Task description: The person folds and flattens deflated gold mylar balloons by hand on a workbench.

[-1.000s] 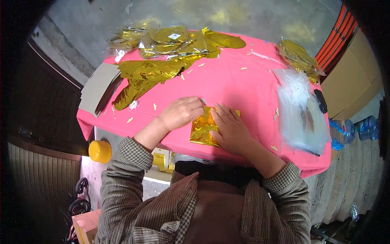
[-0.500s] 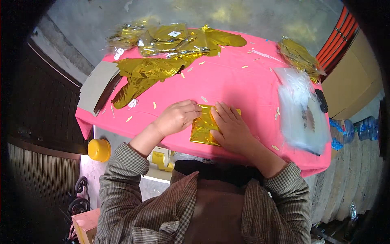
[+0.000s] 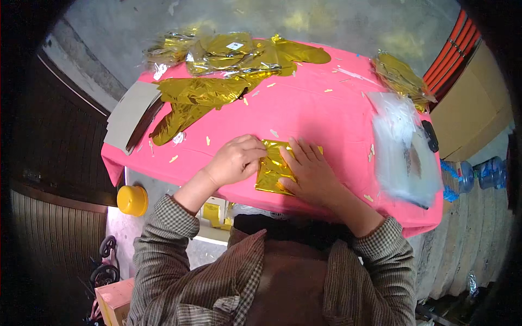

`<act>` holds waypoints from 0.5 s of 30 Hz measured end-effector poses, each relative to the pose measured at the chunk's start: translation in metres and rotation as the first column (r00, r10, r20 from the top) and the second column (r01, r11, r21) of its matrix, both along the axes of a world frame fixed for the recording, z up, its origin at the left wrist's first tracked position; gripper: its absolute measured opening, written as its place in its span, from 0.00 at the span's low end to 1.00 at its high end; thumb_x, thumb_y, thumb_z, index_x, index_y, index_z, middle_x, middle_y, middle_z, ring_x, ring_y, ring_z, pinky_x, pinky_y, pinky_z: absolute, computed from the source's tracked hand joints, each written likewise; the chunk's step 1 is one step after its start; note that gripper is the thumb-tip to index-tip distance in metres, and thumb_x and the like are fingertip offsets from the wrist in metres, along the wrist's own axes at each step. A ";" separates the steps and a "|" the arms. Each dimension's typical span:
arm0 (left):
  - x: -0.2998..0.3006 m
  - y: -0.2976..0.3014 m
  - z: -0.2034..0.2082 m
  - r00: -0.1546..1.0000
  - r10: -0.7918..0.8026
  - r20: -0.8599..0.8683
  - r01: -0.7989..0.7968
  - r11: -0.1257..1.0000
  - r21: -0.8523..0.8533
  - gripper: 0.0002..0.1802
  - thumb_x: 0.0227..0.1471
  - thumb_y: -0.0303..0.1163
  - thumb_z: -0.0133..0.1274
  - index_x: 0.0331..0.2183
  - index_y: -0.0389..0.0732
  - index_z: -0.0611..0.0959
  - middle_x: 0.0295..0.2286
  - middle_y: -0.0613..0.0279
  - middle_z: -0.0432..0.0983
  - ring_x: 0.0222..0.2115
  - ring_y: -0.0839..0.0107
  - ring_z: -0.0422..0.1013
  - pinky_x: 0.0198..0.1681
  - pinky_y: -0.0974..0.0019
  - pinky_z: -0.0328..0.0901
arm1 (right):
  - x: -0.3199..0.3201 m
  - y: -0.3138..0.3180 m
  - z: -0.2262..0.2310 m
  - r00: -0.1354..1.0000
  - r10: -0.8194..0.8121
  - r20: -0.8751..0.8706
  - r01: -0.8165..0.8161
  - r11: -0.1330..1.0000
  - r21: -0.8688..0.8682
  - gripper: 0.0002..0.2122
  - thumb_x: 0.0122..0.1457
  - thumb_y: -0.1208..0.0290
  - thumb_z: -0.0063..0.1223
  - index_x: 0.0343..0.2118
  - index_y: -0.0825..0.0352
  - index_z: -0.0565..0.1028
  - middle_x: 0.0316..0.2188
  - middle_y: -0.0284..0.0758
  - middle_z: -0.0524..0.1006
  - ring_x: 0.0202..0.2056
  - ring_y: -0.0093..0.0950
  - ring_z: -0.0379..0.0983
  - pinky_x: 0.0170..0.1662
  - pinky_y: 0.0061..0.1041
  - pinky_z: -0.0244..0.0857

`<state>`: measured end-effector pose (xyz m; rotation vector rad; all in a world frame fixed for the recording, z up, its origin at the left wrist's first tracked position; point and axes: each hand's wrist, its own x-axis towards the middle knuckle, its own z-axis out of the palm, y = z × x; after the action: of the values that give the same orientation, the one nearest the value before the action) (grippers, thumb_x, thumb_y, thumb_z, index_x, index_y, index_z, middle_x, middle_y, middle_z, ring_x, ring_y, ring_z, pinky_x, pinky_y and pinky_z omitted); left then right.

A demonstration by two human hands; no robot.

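A shiny gold foil piece (image 3: 273,173), folded into a flat rectangle, lies near the front edge of the pink-covered table. My left hand (image 3: 239,158) is closed at its upper left edge, thumb and fingers pinching the foil. My right hand (image 3: 309,173) lies flat across the right part of the foil, fingers stretched out and a little apart, thumb pointing left. Both palms face down, and the right one hides much of the foil's right side.
The pink table (image 3: 326,119) carries unfolded gold foil (image 3: 201,92), bagged gold foil packs (image 3: 223,51), grey cardboard sheets (image 3: 128,117), clear plastic bags (image 3: 405,168) and a black tool-like object (image 3: 429,136). Small pale scraps lie scattered about. A yellow bucket (image 3: 132,200) stands below left.
Almost nothing differs. My left fingers have shifted very slightly at the foil's edge, while my right hand stays pressed on it.
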<state>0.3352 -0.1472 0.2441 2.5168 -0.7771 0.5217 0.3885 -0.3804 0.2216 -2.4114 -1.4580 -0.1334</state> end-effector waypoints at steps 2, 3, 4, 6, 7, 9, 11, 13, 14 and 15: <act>0.003 -0.001 0.000 0.998 0.043 -0.054 -0.047 0.996 -0.076 0.10 0.40 0.22 0.50 0.30 0.36 0.79 0.32 0.57 0.74 0.36 0.58 0.70 0.42 0.61 0.67 | 0.000 0.000 0.000 1.000 0.000 0.001 0.000 1.000 0.005 0.32 0.55 0.52 0.45 0.58 0.71 0.57 0.58 0.53 0.56 0.60 0.49 0.49 0.62 0.47 0.40; 0.005 -0.002 0.001 0.990 0.080 -0.114 -0.097 0.984 -0.148 0.09 0.41 0.22 0.49 0.30 0.36 0.79 0.33 0.56 0.73 0.37 0.58 0.69 0.42 0.61 0.66 | 0.000 0.000 0.001 1.000 0.000 0.005 0.000 1.000 -0.004 0.32 0.55 0.52 0.45 0.58 0.70 0.57 0.58 0.53 0.56 0.60 0.49 0.49 0.62 0.47 0.40; 0.008 -0.004 0.003 0.991 0.079 -0.113 -0.095 0.984 -0.149 0.09 0.41 0.22 0.49 0.30 0.36 0.79 0.33 0.56 0.73 0.37 0.58 0.69 0.42 0.61 0.66 | 0.000 0.000 0.002 1.000 0.000 0.009 0.000 1.000 -0.012 0.32 0.55 0.52 0.45 0.58 0.70 0.57 0.58 0.53 0.56 0.60 0.49 0.49 0.62 0.47 0.40; 0.013 -0.011 0.010 0.978 0.181 -0.098 -0.198 0.958 -0.207 0.10 0.43 0.21 0.48 0.32 0.35 0.78 0.34 0.54 0.72 0.39 0.57 0.68 0.44 0.59 0.64 | 0.000 0.000 0.002 1.000 -0.006 -0.001 0.006 1.000 -0.016 0.32 0.55 0.52 0.45 0.58 0.70 0.58 0.58 0.53 0.56 0.60 0.49 0.49 0.62 0.47 0.39; 0.015 -0.011 0.008 0.979 0.178 -0.098 -0.195 0.958 -0.208 0.10 0.43 0.21 0.48 0.32 0.35 0.78 0.34 0.54 0.72 0.39 0.57 0.68 0.44 0.59 0.64 | 0.000 0.000 0.002 1.000 -0.011 -0.011 0.011 1.000 -0.021 0.32 0.55 0.52 0.45 0.57 0.70 0.58 0.58 0.53 0.56 0.60 0.49 0.49 0.62 0.47 0.39; 0.020 -0.012 0.004 0.983 0.083 -0.167 -0.111 0.980 -0.168 0.15 0.47 0.24 0.48 0.40 0.35 0.77 0.43 0.50 0.70 0.47 0.55 0.65 0.51 0.58 0.61 | 0.000 0.000 0.003 1.000 -0.009 -0.008 0.009 1.000 -0.020 0.32 0.55 0.52 0.45 0.58 0.70 0.58 0.58 0.53 0.55 0.60 0.49 0.48 0.63 0.47 0.39; 0.017 -0.015 -0.001 0.979 0.033 -0.203 -0.061 0.990 -0.130 0.19 0.50 0.27 0.47 0.46 0.36 0.73 0.47 0.49 0.67 0.51 0.54 0.61 0.54 0.58 0.57 | 0.000 0.001 0.002 1.000 -0.014 -0.005 0.014 1.000 -0.020 0.32 0.55 0.52 0.45 0.58 0.70 0.58 0.58 0.52 0.55 0.61 0.48 0.48 0.63 0.47 0.39; 0.011 -0.017 -0.002 0.970 -0.021 -0.241 -0.002 0.996 -0.094 0.24 0.52 0.30 0.47 0.52 0.36 0.69 0.52 0.48 0.64 0.55 0.53 0.58 0.58 0.57 0.54 | -0.001 0.001 -0.001 0.999 -0.016 -0.033 0.016 1.000 0.009 0.33 0.54 0.52 0.46 0.58 0.70 0.57 0.59 0.52 0.54 0.61 0.48 0.47 0.63 0.46 0.38; 0.006 -0.017 0.001 0.954 -0.013 -0.298 0.014 1.000 0.003 0.28 0.54 0.35 0.46 0.55 0.36 0.64 0.55 0.48 0.58 0.58 0.54 0.53 0.60 0.57 0.50 | -0.001 0.001 0.000 0.999 -0.030 -0.035 0.030 1.000 0.006 0.33 0.54 0.52 0.46 0.58 0.70 0.57 0.59 0.52 0.54 0.61 0.48 0.47 0.63 0.46 0.38; 0.002 -0.016 0.003 0.936 0.001 -0.352 0.036 0.994 0.099 0.32 0.55 0.39 0.46 0.58 0.37 0.59 0.58 0.48 0.53 0.60 0.55 0.48 0.62 0.56 0.46 | 0.000 0.001 0.001 1.000 -0.018 -0.026 0.018 1.000 -0.001 0.33 0.54 0.53 0.46 0.58 0.71 0.57 0.59 0.52 0.54 0.61 0.47 0.47 0.63 0.45 0.38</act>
<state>0.3375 -0.1636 0.2469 2.5907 -0.7014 0.0169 0.3881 -0.3796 0.2223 -2.4184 -1.4265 -0.1054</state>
